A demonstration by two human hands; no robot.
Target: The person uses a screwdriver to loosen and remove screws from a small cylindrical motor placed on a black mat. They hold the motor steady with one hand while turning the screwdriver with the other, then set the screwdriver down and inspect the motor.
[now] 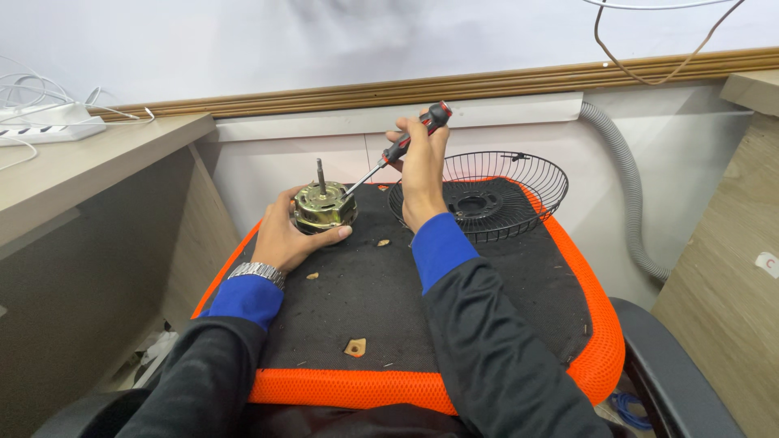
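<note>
Dark sleeves with blue cuffs reach out over the orange-edged black pad (pixel 389 324). On it the left hand (pixel 284 235) is wrapped tight around a small round metal motor (pixel 324 207) with its shaft pointing up. Over it, the right hand (pixel 422 174) is closed on a red and black screwdriver (pixel 406 146), tip touching the motor's top. Just beside sits a black wire fan guard (pixel 495 191). Small tan bits (pixel 355 347) lie near.

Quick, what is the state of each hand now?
Left hand: closed around the small electric motor, holding it on the black mat.
Right hand: closed on the screwdriver, tip at the motor.
</note>
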